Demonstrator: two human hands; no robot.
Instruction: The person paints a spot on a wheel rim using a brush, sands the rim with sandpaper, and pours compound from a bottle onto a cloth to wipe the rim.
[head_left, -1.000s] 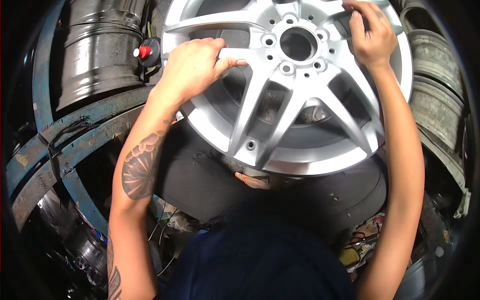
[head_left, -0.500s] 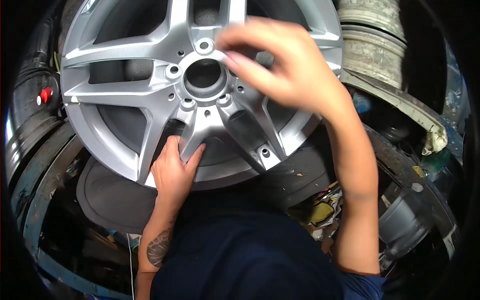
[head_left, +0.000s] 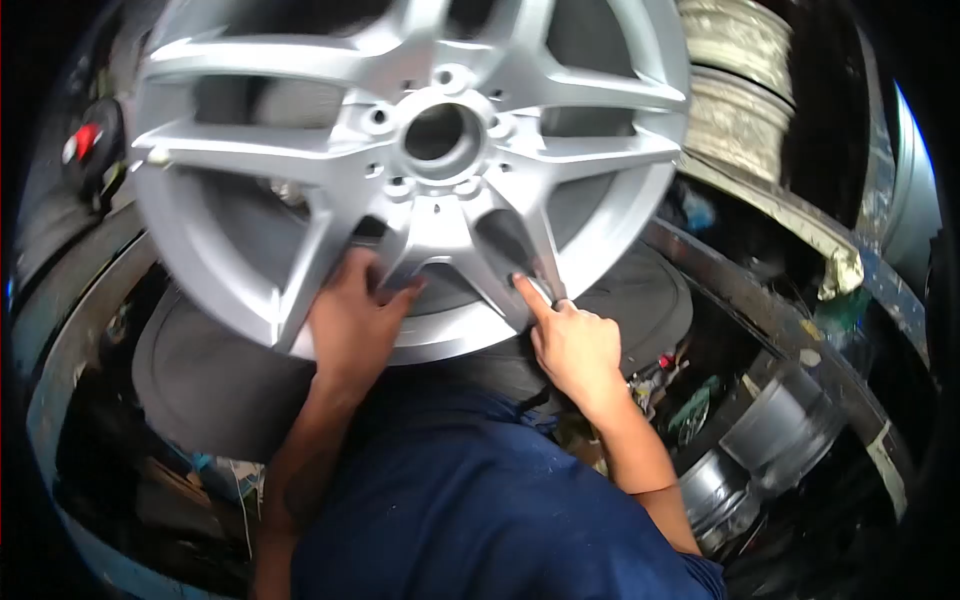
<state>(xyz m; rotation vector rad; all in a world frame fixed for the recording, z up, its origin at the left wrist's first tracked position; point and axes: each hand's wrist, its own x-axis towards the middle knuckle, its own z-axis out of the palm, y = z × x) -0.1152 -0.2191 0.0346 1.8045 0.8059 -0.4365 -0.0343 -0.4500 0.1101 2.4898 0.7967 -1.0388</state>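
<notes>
Gripping the wheel (head_left: 440, 230) down low with left hand (head_left: 355, 320); right hand (head_left: 580, 350) has a finger (head_left: 534, 297) out by a spoke (head_left: 481, 280); can't tell if it's grasping.

2 pale rims (head_left: 737, 118), perhaps a red knob (head_left: 86, 141)

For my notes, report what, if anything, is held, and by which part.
Left hand appears to grip the alloy wheel by a lower spoke near the rim. Right hand is at the rim, index finger extended; whether it grips cannot be told.
</notes>
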